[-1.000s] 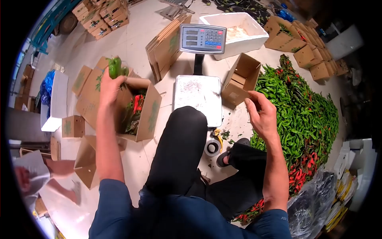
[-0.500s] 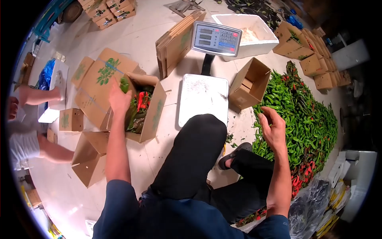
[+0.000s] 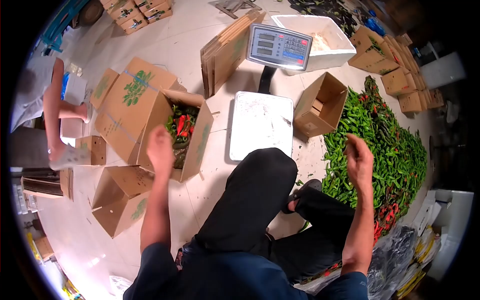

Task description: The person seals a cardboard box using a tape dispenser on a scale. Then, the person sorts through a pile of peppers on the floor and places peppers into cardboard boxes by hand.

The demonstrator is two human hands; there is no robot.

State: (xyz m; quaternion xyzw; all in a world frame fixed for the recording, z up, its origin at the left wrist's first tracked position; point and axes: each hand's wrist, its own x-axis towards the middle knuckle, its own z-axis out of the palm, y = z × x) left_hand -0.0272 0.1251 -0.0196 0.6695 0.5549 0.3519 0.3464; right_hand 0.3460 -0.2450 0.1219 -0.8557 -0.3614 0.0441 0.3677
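Left grip (image 3: 160, 147): held over the near-left wall of the pepper box (image 3: 199, 142), fingers curled, back turned to the camera. Inner side hidden, so whether anything is held cannot be told; contact with the cardboard can't be confirmed either. Right grip (image 3: 358, 157): loosely half open, fingers bent, nothing seen in it. It is held above the near-left side of the pepper pile (image 3: 385, 145), probably for short reach.

Layout: pepper box is set just right of and ahead of the left grip, mouth up, presumably so its inside can be reached from above. Scale plate (image 3: 262, 125) is placed ahead of and between both grips, likely within range of either; display (image 3: 280, 47) is raised behind it, probably for easy reading. Small box (image 3: 307, 122) is stood ahead-left of the right grip, just beside the plate, mouth up too. Folded cardboard (image 3: 225, 55) is stood on edge ahead-right of the left grip, seemingly to save floor space. Printed carton (image 3: 130, 100) is placed ahead-left of the left grip.

Peppers: boxed peppers (image 3: 181, 125) are seen just ahead-right of the left grip, bright red on top, dark green and brownish around and below. The pile is spread on the floor beneath and right of the right grip: mostly glossy green, slender, darker along the far edge, red at the near end.
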